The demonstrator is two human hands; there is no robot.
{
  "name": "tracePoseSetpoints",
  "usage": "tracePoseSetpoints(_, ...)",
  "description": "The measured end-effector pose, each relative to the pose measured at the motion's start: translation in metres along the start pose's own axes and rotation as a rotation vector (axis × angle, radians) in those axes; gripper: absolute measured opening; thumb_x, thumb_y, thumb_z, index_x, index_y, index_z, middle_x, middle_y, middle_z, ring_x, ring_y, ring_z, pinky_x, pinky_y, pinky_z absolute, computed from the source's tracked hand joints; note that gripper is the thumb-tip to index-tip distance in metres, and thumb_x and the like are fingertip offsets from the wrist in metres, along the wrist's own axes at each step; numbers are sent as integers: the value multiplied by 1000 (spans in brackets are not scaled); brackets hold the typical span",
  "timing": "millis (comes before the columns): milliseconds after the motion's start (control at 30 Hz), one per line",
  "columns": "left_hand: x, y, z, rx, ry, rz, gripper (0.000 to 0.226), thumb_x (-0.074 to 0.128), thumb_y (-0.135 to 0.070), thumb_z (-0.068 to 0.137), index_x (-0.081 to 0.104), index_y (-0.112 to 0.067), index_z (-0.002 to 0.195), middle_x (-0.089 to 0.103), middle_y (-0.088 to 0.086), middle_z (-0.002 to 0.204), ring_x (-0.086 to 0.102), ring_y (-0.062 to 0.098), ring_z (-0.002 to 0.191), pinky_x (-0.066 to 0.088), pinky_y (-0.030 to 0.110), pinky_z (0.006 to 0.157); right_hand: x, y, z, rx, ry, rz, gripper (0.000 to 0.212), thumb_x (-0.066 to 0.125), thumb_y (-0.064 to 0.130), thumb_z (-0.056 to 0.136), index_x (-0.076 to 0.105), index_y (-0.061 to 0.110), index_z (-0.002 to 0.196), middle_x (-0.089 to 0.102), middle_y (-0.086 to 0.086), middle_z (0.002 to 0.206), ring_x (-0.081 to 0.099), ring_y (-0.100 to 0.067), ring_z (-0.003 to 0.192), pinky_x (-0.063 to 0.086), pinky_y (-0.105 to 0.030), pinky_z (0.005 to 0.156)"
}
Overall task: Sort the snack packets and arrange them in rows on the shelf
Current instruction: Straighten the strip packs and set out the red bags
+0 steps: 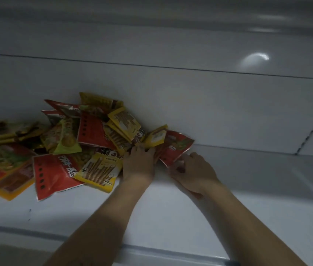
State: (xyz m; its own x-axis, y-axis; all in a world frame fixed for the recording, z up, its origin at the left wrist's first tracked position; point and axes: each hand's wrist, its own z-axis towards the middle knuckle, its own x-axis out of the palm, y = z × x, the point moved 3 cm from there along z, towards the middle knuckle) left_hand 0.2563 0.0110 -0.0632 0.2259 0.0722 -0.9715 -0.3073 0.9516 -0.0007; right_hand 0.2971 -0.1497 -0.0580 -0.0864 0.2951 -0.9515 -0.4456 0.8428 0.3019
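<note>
Dim, greyish light, bright glare spot on back panel (254,58), blurred top edge, wide-angle bending

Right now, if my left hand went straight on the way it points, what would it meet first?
The snack pile: your left hand points into its right edge, fingertips seemingly touching a yellow packet there. Depth is unclear.

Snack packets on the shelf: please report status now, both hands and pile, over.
Left hand flat on right edge of pile. Right hand pinching red packet at lower edge. Pile unsorted, no rows yet. Nothing blocking hands.
</note>
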Motion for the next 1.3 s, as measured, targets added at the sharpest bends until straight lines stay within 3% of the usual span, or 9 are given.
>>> tracePoseSetpoints(133,-7,6,-6,30,-66,-144,45,51,-16,95,44,-29,138,33,11,143,35,31,127,37,38,90,-7,-8,-7,53,89,-149,72,53,79,76,53,30,129,50,-5,123,45,-28,117,41,-35,95)
tracePoseSetpoints(233,-14,4,-21,175,-269,-265,28,57,-16,94,65,-20,121,56,14,119,50,34,108,35,37,74,-11,-9,-2,120,106,-75,74,67,70,72,56,21,127,58,-6,125,54,-27,115,46,-33,90)
tracePoseSetpoints(400,-18,1,-31,274,-441,-390,15,70,-8,84,73,-9,99,70,11,89,61,36,85,45,41,66,-17,-20,-9,174,149,188,37,88,45,63,75,22,88,70,6,85,67,-13,88,47,-25,71)
tracePoseSetpoints(500,-22,1,-36,304,-510,-407,11,65,-14,87,73,-7,91,69,10,82,61,35,85,47,40,65,-34,-33,-18,45,278,245,31,87,45,64,76,25,85,73,6,83,68,-10,80,47,-22,69)
tracePoseSetpoints(600,-21,-2,-38,326,-460,-392,10,72,-16,86,70,-8,91,68,11,82,63,34,80,45,36,64,-49,-29,-30,-201,388,818,31,85,39,65,75,25,91,74,1,87,70,-14,81,50,-20,71)
tracePoseSetpoints(700,-6,-9,-36,360,-210,-329,29,61,-26,93,60,-14,120,62,8,110,58,31,99,43,34,70,-43,-12,-24,-281,421,1395,39,87,32,68,76,10,98,74,-11,94,72,-20,84,56,-29,76)
tracePoseSetpoints(967,2,-4,-30,356,-182,-449,41,55,-27,98,54,-19,138,53,8,127,50,27,115,49,40,82,-18,-32,0,285,64,1450,21,63,17,93,66,4,108,68,-18,101,69,-27,82,56,-38,73)
tracePoseSetpoints(1133,-24,-9,-38,371,-448,-430,30,83,-13,76,73,-5,103,68,15,93,66,35,80,52,35,51,-21,-14,6,341,193,1823,21,64,22,85,63,7,100,66,-13,88,67,-25,75,58,-35,68)
tracePoseSetpoints(1300,-32,-15,-43,455,-537,-288,44,89,-2,57,75,-4,98,70,12,90,68,30,79,49,27,48,-25,16,20,261,333,1663,19,59,26,95,67,9,91,69,-12,78,70,-26,68,60,-44,69)
